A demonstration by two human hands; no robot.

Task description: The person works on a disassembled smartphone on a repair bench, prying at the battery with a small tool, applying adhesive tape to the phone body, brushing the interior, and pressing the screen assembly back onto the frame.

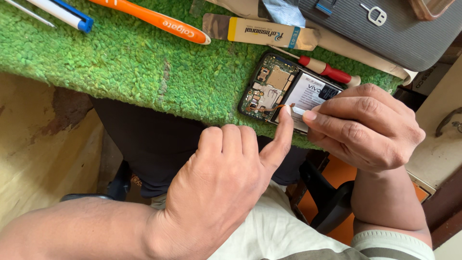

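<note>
An opened smartphone [284,91] lies at the green bench [120,62] edge. The left hand [226,183], curled, presses its forefinger on a flex connector; the right hand [370,125], at three o'clock, apparently pinches a small white tab, steadying it.

Labels on the opened phone and on the tools

A white label with a black corner patch [310,91] is seen on the phone's battery, at three o'clock from the circuit board. A yellow label band [262,31] lies at twelve o'clock from it, wrapped around a flat metal tool on the green mat.
</note>
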